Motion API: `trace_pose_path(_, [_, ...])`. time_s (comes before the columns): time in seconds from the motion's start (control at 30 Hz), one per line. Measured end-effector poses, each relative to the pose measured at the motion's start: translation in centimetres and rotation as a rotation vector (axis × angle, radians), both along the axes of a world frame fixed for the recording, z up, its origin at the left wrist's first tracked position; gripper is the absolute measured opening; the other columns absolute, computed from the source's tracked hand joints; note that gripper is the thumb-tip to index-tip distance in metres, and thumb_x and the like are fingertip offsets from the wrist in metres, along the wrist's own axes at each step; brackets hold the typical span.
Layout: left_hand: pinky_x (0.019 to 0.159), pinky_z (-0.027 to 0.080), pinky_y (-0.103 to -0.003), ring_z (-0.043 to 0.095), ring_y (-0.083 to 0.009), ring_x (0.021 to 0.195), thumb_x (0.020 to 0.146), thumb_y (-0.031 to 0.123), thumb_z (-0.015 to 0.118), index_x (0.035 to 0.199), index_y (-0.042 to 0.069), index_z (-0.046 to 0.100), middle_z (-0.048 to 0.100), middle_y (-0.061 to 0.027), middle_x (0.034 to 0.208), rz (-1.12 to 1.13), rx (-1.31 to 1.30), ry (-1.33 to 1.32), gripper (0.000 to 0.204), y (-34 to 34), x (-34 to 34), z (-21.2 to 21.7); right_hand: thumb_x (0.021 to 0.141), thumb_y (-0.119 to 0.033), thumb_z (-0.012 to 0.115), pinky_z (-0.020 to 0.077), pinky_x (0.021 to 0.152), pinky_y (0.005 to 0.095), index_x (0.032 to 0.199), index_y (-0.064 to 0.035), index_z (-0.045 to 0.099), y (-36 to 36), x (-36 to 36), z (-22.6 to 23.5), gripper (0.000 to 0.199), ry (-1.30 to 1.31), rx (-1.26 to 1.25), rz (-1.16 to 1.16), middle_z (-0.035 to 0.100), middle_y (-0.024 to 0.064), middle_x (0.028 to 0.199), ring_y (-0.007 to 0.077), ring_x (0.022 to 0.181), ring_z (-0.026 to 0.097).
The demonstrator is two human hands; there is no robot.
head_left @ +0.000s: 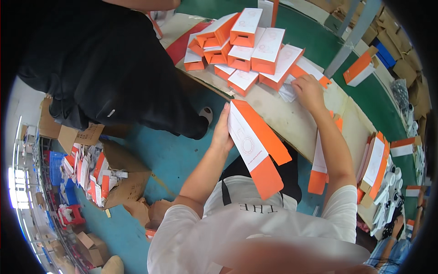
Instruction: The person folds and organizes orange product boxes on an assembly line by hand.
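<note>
Left fingers (225,117) grip an open-flapped orange-white carton (247,137), inside hidden

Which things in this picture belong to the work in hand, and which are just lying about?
Seem part of the work:
orange-and-white box, held in the left hand
white papers, at the right hand
piled boxes on the table

Seem just lying about:
large filled carton
small brown carton
blue crate

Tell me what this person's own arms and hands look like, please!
The left hand and right hand are bare, with ordinary fingers. The forearms are bare too, with nothing showing around the wrists. Up higher are loose, short white sleeves, part of a white shirt with dark lettering.
</note>
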State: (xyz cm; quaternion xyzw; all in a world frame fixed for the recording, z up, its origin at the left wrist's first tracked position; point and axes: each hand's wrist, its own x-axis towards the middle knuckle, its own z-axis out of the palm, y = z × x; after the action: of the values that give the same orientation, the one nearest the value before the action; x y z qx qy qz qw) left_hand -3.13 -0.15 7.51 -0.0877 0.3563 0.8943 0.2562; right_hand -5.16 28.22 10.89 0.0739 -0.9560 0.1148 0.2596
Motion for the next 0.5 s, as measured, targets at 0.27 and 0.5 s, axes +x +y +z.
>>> trace_pose_path(0.27, [0.091,0.044,-0.038,0.056,-0.0248,0.101,0.094,0.039,0.039,0.117,0.006,0.051,0.058,-0.0099,0.109,0.126,0.159,-0.213,0.042,0.5,-0.4,0.9,0.084,-0.023,0.058,0.0454,0.067,0.0325,0.086,-0.0022,0.065,1.5,1.0,-0.1,0.022,-0.075,-0.346,-0.024,0.063,0.0111,0.083,0.0258,0.074,0.059])
trace_pose_path(0.5, [0.083,0.051,-0.036,0.059,-0.0218,0.097,0.090,0.023,0.046,0.108,0.011,0.057,0.059,-0.0060,0.108,0.111,0.331,-0.192,0.024,-0.2,0.3,-2.5,0.081,-0.010,0.062,0.0464,0.068,0.0249,0.088,-0.0027,0.061,-0.4,4.1,2.9,0.010,0.067,-0.329,-0.062,0.064,0.0052,0.082,0.0133,0.074,0.059])
